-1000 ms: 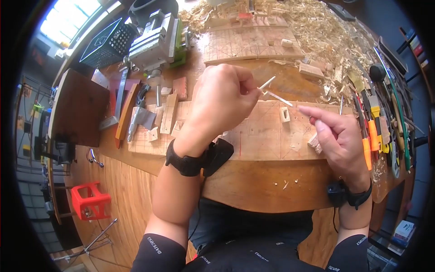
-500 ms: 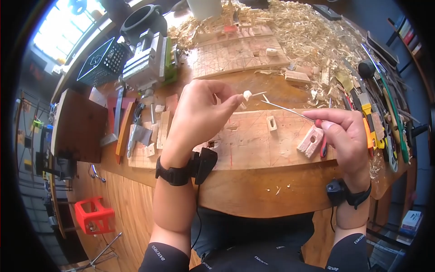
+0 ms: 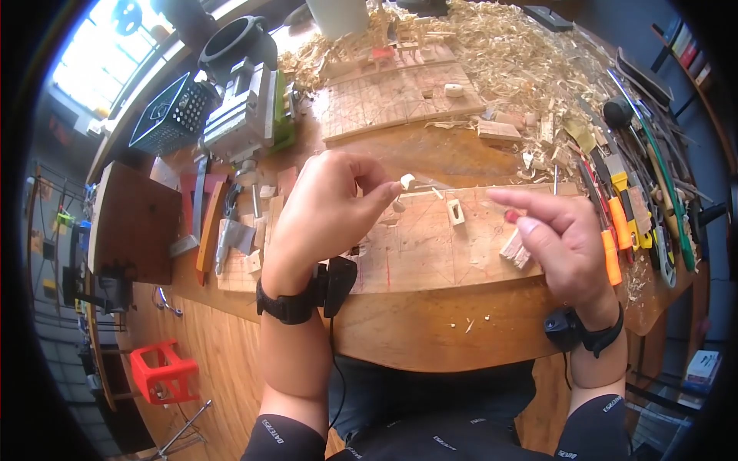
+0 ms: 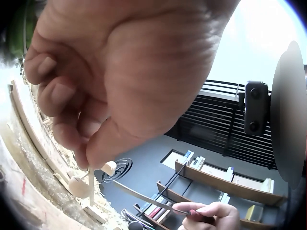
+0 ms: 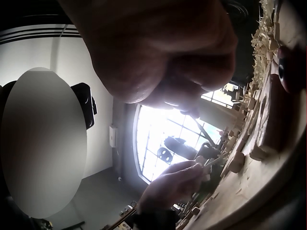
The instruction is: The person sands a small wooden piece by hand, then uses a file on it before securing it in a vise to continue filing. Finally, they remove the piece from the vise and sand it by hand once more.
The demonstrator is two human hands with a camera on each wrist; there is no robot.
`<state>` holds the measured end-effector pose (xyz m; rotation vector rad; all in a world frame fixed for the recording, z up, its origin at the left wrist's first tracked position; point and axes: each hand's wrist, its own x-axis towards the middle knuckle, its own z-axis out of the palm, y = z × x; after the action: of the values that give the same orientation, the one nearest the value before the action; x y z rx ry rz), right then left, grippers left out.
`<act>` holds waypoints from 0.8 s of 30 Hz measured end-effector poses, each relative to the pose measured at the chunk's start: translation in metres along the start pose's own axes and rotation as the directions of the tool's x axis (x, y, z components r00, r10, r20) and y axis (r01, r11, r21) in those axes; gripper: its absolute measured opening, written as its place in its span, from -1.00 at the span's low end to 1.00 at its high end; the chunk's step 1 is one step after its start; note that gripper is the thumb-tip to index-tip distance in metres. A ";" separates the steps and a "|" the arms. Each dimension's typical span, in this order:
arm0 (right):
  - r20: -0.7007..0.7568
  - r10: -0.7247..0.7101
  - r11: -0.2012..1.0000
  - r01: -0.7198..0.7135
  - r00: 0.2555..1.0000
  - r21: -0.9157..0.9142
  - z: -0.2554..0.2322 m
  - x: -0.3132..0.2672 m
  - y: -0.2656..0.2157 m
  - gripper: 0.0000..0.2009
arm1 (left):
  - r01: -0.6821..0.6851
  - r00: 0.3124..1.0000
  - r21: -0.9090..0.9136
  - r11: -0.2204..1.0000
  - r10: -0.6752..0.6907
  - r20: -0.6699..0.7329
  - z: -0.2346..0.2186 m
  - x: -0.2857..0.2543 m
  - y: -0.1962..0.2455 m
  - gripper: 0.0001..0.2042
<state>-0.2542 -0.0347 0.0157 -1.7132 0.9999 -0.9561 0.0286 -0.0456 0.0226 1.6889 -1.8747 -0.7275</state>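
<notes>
Over the near board [image 3: 415, 265], my left hand [image 3: 327, 207] pinches a small pale wooden piece [image 3: 407, 182] between thumb and fingertips. From the left wrist view, a thin stick and a rounded wooden knob [image 4: 79, 187] also show at those fingertips. My right hand [image 3: 565, 242] grips a slim tool by its red handle [image 4: 199, 216], forefinger stretched along it. Its long thin metal shaft [image 4: 148, 197] points at the wooden piece, its tip close by. I cannot tell whether it is a file or a screwdriver. Below, a small slotted wooden block [image 3: 456, 213] stands on the board.
Another wooden block [image 3: 515, 250] lies by my right hand. Behind are a second board [image 3: 392, 100] and a heap of wood shavings [image 3: 515, 58]. A metal vise [image 3: 242, 107] stands at the back left; several hand tools, including orange-handled ones [image 3: 619, 223], line the right side.
My left hand has shifted left and lower in the head view, the wooden piece still pinched. My right hand keeps its grip on the red-handled tool, and the head view has shifted somewhat.
</notes>
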 end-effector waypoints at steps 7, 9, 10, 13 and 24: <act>0.050 -0.008 1.000 0.009 0.999 -0.019 0.007 -0.002 0.001 -0.70 | -0.032 0.999 0.024 0.999 0.032 -0.007 0.002 -0.001 0.000 -0.77; 0.064 -0.025 0.999 0.028 0.998 -0.041 0.006 -0.003 0.002 -0.70 | -0.040 0.999 0.049 0.998 0.040 0.004 0.001 -0.002 0.003 -0.78; 0.097 -0.003 0.999 0.007 0.995 -0.036 0.006 -0.003 0.003 -0.70 | -0.047 0.999 0.071 0.996 0.046 0.013 0.001 -0.003 0.005 -0.79; 0.125 0.023 1.000 -0.021 0.992 -0.012 0.010 -0.005 0.003 -0.71 | -0.032 0.999 0.104 0.994 0.032 0.008 -0.001 -0.003 0.012 -0.80; 0.196 0.047 0.999 -0.050 0.979 0.013 0.013 -0.006 0.007 -0.72 | -0.020 0.999 0.117 0.993 0.024 -0.037 -0.001 -0.006 0.014 -0.81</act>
<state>-0.2463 -0.0270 0.0047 -1.7233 0.8966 -0.7467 0.0195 -0.0386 0.0331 1.7379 -1.9398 -0.5826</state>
